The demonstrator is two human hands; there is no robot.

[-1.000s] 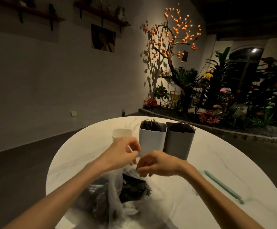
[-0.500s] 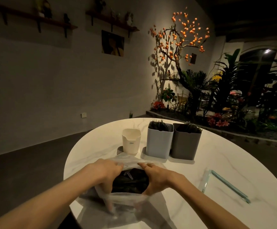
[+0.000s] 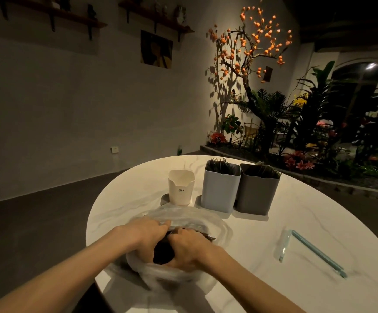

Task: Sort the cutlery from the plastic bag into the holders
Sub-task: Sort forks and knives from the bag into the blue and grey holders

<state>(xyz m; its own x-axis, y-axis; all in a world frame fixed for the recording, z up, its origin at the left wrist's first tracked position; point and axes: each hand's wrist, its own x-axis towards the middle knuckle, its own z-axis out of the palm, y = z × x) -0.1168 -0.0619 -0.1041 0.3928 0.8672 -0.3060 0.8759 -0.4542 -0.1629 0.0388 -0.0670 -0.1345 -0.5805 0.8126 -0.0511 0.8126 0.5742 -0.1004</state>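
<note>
Both hands, left (image 3: 147,233) and right (image 3: 189,249), grip dark cutlery (image 3: 163,251) inside the bag (image 3: 183,216); two holders (image 3: 219,188) are already filled, the white cup (image 3: 181,187) looks empty.

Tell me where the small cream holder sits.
Head view: the cream holder stands left of the pale blue holder, just beyond the plastic bag.

Showed two bare forearms, entering from below the table (image 3: 296,211). No sleeves, cuffs or gloves as far as the frame's bottom edge. Left hand (image 3: 141,233) and right hand (image 3: 189,249) bare too, each slim at the wrist, knuckles rounded. Fingertips lay partly hidden; nails could not be made out.
</note>
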